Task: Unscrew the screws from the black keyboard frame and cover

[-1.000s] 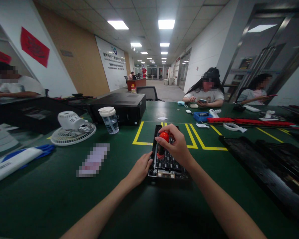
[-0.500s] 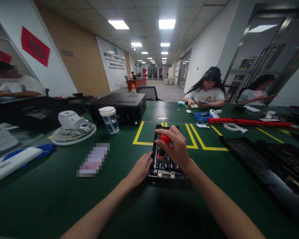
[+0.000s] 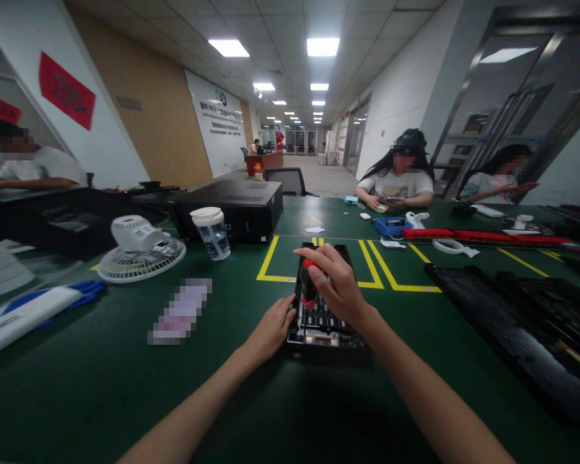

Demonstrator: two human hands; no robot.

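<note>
A black casing (image 3: 325, 317) with rows of hollows and metal parts inside lies on the green table in front of me. My right hand (image 3: 337, 283) is closed around the red and black handle of a screwdriver (image 3: 311, 290), held upright over the casing. Its index finger reaches out across the top of the handle. Where the screwdriver's tip meets the casing is too dark to make out. At the casing's left edge, my left hand (image 3: 273, 328) grips the side with thumb and fingers.
Left of me are a white fan (image 3: 142, 251), a water cup (image 3: 211, 232), a blurred-out flat item (image 3: 181, 311) and a large black box (image 3: 232, 200). Long black trays (image 3: 493, 335) lie at right. Across the table sits a person (image 3: 399, 180) near a blue bin (image 3: 391, 225).
My right hand has turned on the screwdriver handle, and its fingers now cover more of the red top. My left hand and the casing stay in place.
</note>
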